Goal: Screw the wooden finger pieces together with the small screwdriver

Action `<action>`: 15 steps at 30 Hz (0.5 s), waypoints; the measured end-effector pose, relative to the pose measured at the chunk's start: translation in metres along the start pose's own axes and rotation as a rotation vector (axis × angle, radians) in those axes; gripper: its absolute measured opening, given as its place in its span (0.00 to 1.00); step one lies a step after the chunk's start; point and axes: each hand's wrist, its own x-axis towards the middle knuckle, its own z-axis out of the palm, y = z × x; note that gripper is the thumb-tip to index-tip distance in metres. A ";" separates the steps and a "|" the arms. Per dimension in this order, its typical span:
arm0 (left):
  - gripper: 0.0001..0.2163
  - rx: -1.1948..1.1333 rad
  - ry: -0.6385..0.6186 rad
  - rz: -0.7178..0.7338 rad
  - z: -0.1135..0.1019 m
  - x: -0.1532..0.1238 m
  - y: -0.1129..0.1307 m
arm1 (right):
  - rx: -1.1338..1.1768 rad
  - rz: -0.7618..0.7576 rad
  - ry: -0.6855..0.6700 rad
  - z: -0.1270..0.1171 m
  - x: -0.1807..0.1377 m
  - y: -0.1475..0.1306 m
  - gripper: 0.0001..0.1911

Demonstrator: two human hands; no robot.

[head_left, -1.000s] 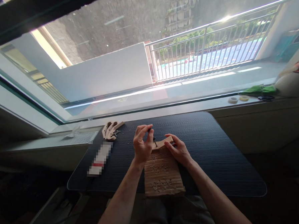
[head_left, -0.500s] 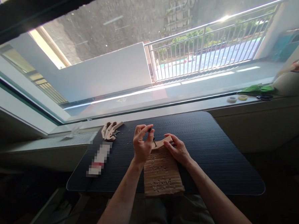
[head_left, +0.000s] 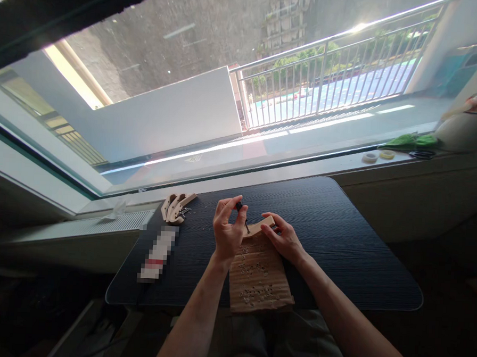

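My left hand (head_left: pixel 227 228) pinches a small dark-handled tool (head_left: pixel 242 215), its thin tip angled down onto a light wooden piece (head_left: pixel 260 226). My right hand (head_left: pixel 284 237) presses on that wooden piece, fingers curled over its edge, holding it down on a sheet of brown cardboard (head_left: pixel 257 278) strewn with small pale chips. The cardboard lies at the near edge of a dark ribbed table (head_left: pixel 339 242).
Several more curved wooden pieces (head_left: pixel 175 206) lie at the table's far left. A blurred white and red object (head_left: pixel 158 254) rests on the left side. On the window sill at right sit two tape rolls (head_left: pixel 378 156), a green cloth (head_left: pixel 410 140) and scissors (head_left: pixel 422 154).
My left hand's fingers have shifted slightly on the tool, turning it a little. My right hand and the wooden piece stay in place.
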 end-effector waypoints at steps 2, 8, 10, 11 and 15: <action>0.10 -0.008 -0.008 0.001 0.000 0.000 0.000 | -0.003 0.002 -0.001 0.000 0.000 0.001 0.22; 0.11 -0.007 -0.039 0.005 -0.001 -0.002 -0.001 | -0.015 -0.006 0.002 0.000 0.000 0.000 0.22; 0.11 0.002 -0.025 0.001 -0.001 -0.001 -0.001 | -0.014 -0.005 0.002 0.000 0.000 0.000 0.22; 0.10 0.010 -0.015 0.000 -0.001 -0.001 -0.001 | -0.012 -0.002 0.000 0.000 0.000 -0.001 0.22; 0.09 0.038 0.001 0.002 -0.002 0.002 0.001 | -0.002 0.010 -0.003 -0.001 -0.001 -0.003 0.23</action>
